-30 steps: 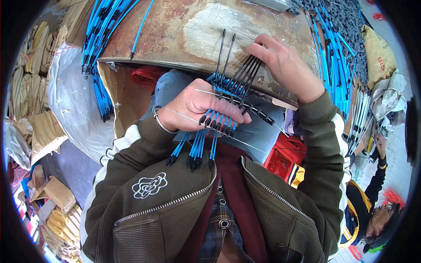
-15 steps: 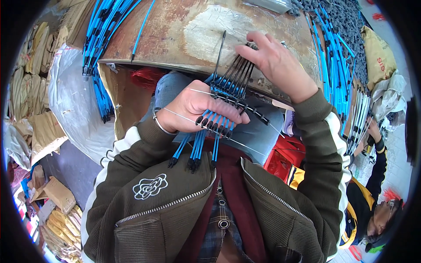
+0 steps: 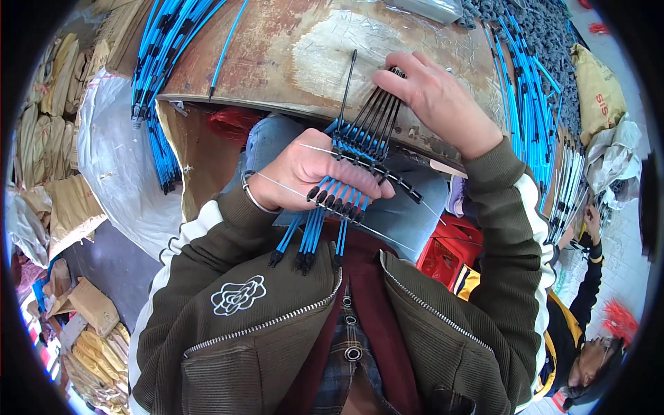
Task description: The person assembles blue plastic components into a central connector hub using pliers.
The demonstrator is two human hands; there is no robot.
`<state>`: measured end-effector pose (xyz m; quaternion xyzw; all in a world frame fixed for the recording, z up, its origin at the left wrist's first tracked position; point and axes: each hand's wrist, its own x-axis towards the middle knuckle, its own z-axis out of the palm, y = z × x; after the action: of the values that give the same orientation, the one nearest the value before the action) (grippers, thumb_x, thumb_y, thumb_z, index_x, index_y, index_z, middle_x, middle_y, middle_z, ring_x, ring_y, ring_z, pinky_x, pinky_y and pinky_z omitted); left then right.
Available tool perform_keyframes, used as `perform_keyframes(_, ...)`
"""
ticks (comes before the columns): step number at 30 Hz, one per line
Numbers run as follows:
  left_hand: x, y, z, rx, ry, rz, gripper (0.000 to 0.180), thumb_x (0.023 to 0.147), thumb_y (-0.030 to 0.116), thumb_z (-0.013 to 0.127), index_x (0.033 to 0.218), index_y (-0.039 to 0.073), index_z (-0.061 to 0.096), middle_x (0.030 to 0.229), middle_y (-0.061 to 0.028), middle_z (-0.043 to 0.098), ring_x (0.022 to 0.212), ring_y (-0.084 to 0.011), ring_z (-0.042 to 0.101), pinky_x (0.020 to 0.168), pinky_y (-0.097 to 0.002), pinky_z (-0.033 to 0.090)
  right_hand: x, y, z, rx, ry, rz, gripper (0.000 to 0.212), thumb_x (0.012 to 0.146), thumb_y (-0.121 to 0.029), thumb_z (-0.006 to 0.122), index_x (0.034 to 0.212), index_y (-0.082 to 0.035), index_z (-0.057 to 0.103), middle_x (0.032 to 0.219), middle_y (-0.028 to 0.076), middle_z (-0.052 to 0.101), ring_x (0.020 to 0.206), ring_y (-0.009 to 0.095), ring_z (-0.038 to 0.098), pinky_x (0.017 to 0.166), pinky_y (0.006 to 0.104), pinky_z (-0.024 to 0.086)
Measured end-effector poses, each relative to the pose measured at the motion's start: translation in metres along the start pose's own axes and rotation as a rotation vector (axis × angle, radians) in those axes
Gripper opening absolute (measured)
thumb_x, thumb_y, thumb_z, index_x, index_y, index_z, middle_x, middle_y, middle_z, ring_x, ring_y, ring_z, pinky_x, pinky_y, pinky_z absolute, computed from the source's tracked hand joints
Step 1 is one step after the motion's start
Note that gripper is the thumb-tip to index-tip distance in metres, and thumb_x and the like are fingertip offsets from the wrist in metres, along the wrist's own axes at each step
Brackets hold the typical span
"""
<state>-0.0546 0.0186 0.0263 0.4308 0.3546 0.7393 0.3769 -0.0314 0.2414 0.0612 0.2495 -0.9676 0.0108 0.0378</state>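
My left hand (image 3: 318, 169) is closed round a row of thin blue rods (image 3: 313, 232) with black fittings, in front of my lap. Thin pale wires cross the row above and below the fingers, running through black connectors (image 3: 339, 205). Their near ends fan downward in small groups toward my jacket. Beyond the left hand the rods turn black, and my right hand (image 3: 432, 97) pinches their gathered far tips (image 3: 395, 72) over the table edge. One black rod (image 3: 349, 83) stands apart from that bunch, left of it.
The worn wooden table (image 3: 270, 52) has thin metal bits scattered on it. Bundles of blue rods lie at the left (image 3: 166, 48) and right (image 3: 529, 104). A red plastic stool (image 3: 449, 252) is beside my lap. Another person (image 3: 588, 332) works at the right, near white rods (image 3: 568, 180).
Both my hands keep the same hold, with hardly any shift. The other person at the right has moved slightly, head lower in the picture.
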Motion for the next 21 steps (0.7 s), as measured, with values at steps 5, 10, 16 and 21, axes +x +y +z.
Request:
perform_keyframes(5, -0.001, -0.001, 0.0, -0.024, 0.004, -0.003, 0.017, 0.074, 0.004, 0.068, 0.091, 0.004, 0.066, 0.091, -0.011, 0.067, 0.084, -0.0226, 0.065, 0.076, -0.0305, 0.05, 0.0, 0.002, 0.002, 0.013, 0.013, -0.004, 0.029, 0.074, -0.002, 0.048, 0.102, -0.011, 0.051, 0.102, 0.009, 0.05, 0.096, 0.028, 0.052, 0.076, 0.035, 0.047)
perform_keyframes(10, -0.002, 0.0, 0.001, -0.084, 0.038, -0.086, 0.015, 0.075, 0.006, 0.067, 0.091, 0.004, 0.066, 0.091, -0.0106, 0.067, 0.084, -0.0226, 0.065, 0.076, -0.0305, 0.05, 0.002, 0.003, 0.003, 0.018, 0.004, -0.007, 0.029, 0.075, -0.002, 0.048, 0.102, -0.011, 0.051, 0.102, 0.009, 0.05, 0.096, 0.028, 0.052, 0.078, 0.0348, 0.046)
perform_keyframes(16, 0.0, 0.003, 0.001, -0.17, 0.063, -0.152, 0.016, 0.076, 0.007, 0.068, 0.091, 0.005, 0.066, 0.091, -0.0099, 0.068, 0.084, -0.0227, 0.065, 0.076, -0.0309, 0.05, 0.006, 0.007, 0.007, 0.029, 0.029, -0.028, 0.029, 0.074, -0.002, 0.049, 0.102, -0.011, 0.051, 0.101, 0.009, 0.05, 0.097, 0.028, 0.052, 0.079, 0.0345, 0.046)
perform_keyframes(21, 0.0, -0.002, -0.003, -0.021, 0.029, -0.041, 0.016, 0.076, 0.008, 0.068, 0.091, 0.005, 0.066, 0.091, -0.0097, 0.068, 0.084, -0.0225, 0.065, 0.076, -0.0315, 0.05, 0.01, 0.008, 0.007, 0.032, 0.012, -0.045, 0.032, 0.074, -0.002, 0.049, 0.104, -0.012, 0.052, 0.101, 0.009, 0.05, 0.097, 0.027, 0.052, 0.079, 0.0349, 0.045)
